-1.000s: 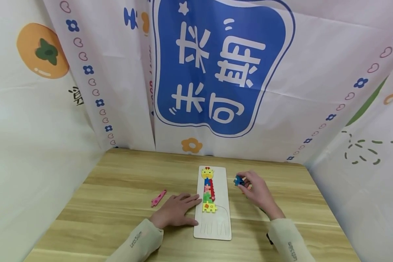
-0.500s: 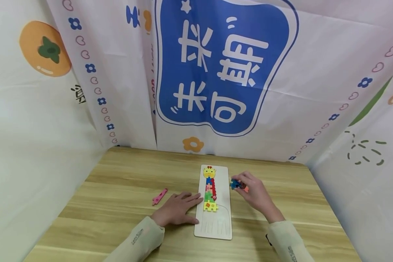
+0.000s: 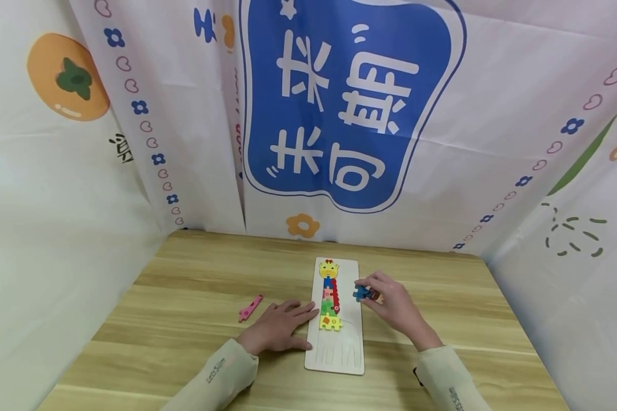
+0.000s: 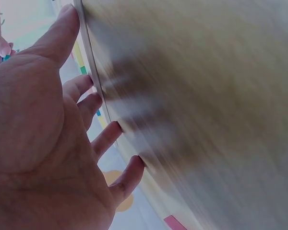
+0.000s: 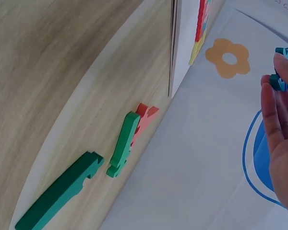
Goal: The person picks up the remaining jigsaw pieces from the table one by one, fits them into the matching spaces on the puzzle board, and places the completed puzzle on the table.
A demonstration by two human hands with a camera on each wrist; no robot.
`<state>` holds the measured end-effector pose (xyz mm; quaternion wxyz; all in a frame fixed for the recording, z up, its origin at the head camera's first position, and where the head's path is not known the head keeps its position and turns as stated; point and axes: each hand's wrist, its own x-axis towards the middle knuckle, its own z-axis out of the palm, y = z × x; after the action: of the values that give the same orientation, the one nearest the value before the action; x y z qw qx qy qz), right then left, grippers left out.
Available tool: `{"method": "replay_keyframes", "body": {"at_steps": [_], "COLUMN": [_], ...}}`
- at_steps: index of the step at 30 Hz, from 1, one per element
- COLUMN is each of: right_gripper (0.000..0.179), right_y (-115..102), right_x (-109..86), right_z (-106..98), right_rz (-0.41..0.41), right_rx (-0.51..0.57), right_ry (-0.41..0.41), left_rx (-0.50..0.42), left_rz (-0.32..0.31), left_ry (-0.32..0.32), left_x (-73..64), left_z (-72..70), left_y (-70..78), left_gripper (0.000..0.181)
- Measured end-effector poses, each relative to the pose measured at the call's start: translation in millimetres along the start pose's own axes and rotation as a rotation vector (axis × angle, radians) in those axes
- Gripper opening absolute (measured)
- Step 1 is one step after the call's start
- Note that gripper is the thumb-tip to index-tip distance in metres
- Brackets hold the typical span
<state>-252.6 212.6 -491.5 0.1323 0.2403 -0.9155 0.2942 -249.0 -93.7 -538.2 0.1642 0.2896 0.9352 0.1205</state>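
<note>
A white puzzle board (image 3: 351, 274) lies on the table, with a giraffe's yellow head (image 3: 328, 269) at its far end. Below the head run blue, pink, green and yellow pieces, with a red mane piece (image 3: 335, 297) beside them. My left hand (image 3: 279, 328) lies at the board's left edge, its fingers extended and fingertips touching the edge in the left wrist view. Over the board's right edge, my right hand (image 3: 393, 302) pinches a blue puzzle piece (image 3: 360, 293) between thumb and fingers. That piece is partly hidden by the fingers.
A pink puzzle piece (image 3: 250, 309) lies left of the board. The right wrist view has a long dark green piece (image 5: 60, 194), a smaller green piece (image 5: 122, 143) and a red-orange piece (image 5: 145, 117) on the table. A printed curtain (image 3: 205, 142) hangs behind the table.
My right hand has carried the blue puzzle piece leftward, from right of the board to over its right edge. The left hand stays at the board's left edge.
</note>
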Motion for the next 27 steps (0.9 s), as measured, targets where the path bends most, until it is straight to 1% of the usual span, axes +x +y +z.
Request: {"method": "replay_keyframes", "body": {"at_steps": [4,7,15,20,24,27], "right_gripper": [0.045,0.044,0.04,0.038,0.037,0.037], "right_y": [-3,-4,-9,-10,-9,-7], "right_x": [-0.8,-1.4,-5.0,-7.1,-9.2,-11.0], "right_z": [4,7,12,19,26,31], "right_rz": [-0.01,-0.016,0.045,0.065,0.069,0.09], "right_rx": [0.026,0.043,0.056,0.016,-0.041,-0.047], "right_ry": [-0.016,-0.047,-0.227,-0.3,-0.333,-0.354], "left_rx": [0.0,-0.005,0.008,0.019,0.021,0.029], "left_rz": [-0.004,-0.009,-0.011,0.001,0.004,0.01], "left_ry": [-0.005,-0.005,-0.018,-0.007,-0.003,-0.002], "left_x": [-0.4,-0.3,0.5,1.1,0.9,0.5], "left_z": [-1.3,-3.6,-0.7,1.0,0.4,0.4], "left_y": [1.1,2.3,1.2,-0.3,-1.1,-1.4], "left_gripper": [0.082,0.082,0.082,0.082,0.082,0.083]}}
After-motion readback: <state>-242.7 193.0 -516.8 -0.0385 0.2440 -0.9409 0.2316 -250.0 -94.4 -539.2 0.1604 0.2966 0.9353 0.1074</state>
